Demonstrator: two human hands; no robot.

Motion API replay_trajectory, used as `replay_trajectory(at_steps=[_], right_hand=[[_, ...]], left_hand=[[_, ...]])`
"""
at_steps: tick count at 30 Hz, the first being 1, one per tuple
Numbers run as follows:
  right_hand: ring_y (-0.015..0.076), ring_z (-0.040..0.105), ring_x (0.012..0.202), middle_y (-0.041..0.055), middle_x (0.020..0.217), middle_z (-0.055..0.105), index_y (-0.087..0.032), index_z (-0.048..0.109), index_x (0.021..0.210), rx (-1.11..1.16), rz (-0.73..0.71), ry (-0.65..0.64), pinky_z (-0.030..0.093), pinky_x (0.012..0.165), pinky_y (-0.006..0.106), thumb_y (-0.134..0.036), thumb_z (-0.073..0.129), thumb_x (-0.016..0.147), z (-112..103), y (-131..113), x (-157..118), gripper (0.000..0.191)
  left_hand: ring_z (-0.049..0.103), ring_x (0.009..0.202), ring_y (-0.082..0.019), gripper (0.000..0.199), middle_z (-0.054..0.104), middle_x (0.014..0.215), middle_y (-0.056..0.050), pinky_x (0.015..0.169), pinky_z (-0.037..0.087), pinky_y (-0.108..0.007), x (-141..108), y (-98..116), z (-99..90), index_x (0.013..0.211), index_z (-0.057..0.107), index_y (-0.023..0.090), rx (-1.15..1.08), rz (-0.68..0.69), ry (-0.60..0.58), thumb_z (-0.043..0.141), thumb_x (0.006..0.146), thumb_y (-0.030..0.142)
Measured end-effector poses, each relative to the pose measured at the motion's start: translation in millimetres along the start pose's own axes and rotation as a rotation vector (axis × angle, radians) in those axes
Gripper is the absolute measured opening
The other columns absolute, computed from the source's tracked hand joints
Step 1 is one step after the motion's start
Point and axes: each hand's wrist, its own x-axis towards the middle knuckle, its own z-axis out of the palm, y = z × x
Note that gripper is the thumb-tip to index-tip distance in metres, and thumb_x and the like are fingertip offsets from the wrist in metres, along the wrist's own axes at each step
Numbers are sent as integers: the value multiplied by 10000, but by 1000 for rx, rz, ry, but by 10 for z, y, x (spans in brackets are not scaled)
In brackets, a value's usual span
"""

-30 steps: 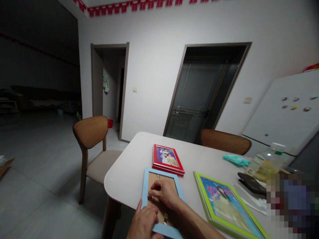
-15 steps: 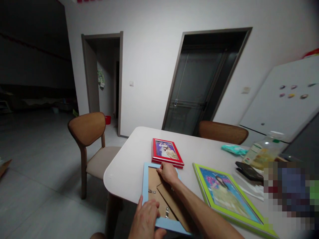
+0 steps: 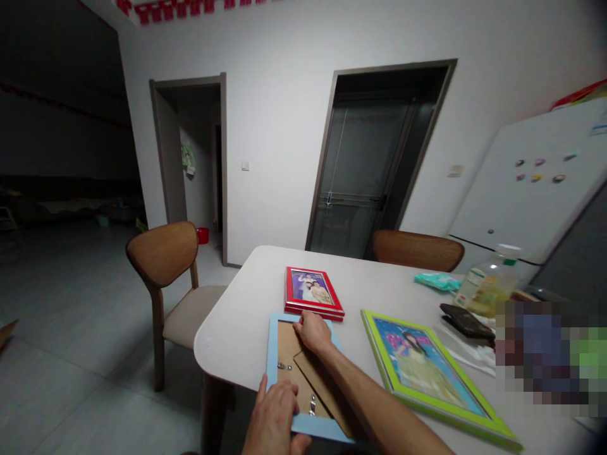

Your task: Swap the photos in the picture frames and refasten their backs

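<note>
A light blue picture frame (image 3: 272,354) lies face down near the table's front edge, its brown backing board (image 3: 287,341) and folded stand (image 3: 313,379) facing up. Metal clips (image 3: 312,404) sit along the board's edge. My left hand (image 3: 275,414) grips the frame's near left corner, fingers over the border and thumb at the near edge. My right hand (image 3: 314,332) is closed at the far edge of the backing; whatever its fingertips pinch is hidden. Just beyond lie stacked red picture frames (image 3: 313,309). A green picture frame (image 3: 389,373) lies face up to the right.
On the right of the white table (image 3: 237,316) are a black phone-like object (image 3: 467,321), a plastic bottle (image 3: 490,287), a teal packet (image 3: 439,282) and a blurred-out patch. Wooden chairs (image 3: 164,253) stand at the left and far side. A white fridge (image 3: 531,208) is behind.
The camera view has tilted up slightly and shifted. Both hands keep nearly the same places on the blue frame, the right one still closed at its far edge.
</note>
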Motion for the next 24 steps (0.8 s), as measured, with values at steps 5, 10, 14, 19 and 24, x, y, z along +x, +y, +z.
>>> replay_trajectory(at_steps=[5,10,14,19,24], right_hand=[[192,560,717,102,760,636,-156,600,681,71,13,10,325,553,242,-344,536,650,-23,-15,37,201],[163,544,573,66,576,609,-149,568,520,243,-7,0,318,504,232,-327,529,636,-84,15,87,215],[126,528,524,20,558,596,-150,579,600,436,-31,10,345,494,209,-303,440,688,-206,144,3,225],[136,555,629,22,699,612,-155,568,747,643,33,74,395,520,208,-406,404,710,-468,571,-300,301],[124,573,628,31,755,610,-161,532,845,1329,375,89,434,543,223,-407,523,656,-508,541,-806,310]], left_hand=[[497,987,-211,434,584,999,-65,990,183,-464,-6,-32,-5,956,522,169,35,0,-1,649,542,160],[475,1049,-233,271,544,1120,-72,947,281,-458,69,-96,151,958,533,212,211,151,-1,572,691,236],[470,1067,-231,256,532,1149,-76,897,366,-401,189,-140,487,1002,530,236,301,187,83,423,792,137],[421,1110,-251,286,505,1179,-96,944,304,-409,179,-78,358,877,575,187,118,98,85,507,636,49],[426,1100,-254,219,479,1199,-100,906,347,-364,201,276,-162,801,548,189,-490,41,223,504,604,102]])
